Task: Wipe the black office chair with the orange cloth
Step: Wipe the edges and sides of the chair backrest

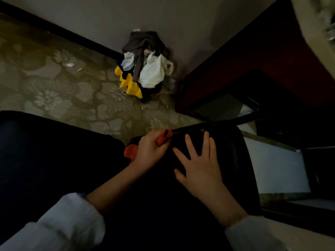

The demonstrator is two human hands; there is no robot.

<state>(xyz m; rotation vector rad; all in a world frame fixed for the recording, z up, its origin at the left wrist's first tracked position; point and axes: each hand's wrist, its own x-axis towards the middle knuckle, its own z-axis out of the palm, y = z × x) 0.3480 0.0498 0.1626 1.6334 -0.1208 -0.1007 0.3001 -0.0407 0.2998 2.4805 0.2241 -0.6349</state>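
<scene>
Head view: white sleeves (68, 220) nearest, at bottom edge. Left hand (150, 151) grips the bunched orange cloth (164, 137), which sits at the far edge of the black office chair (230, 151). Right hand (199, 163) is just beside it, fingers (206, 140) straight, spread flat on the chair. Beyond: patterned carpet (54, 84), then a heap of clothes and bags (145, 69) against the wall (181, 24).

dim, murky room light; the black office chair (54, 160) sinks into near-featureless shadow, while the wall (163, 15) and patterned carpet (54, 87) catch a soft grey glow. wide-angle bending stretches the edges (the top right corner is smeared with blur), and fine detail looks soft
</scene>
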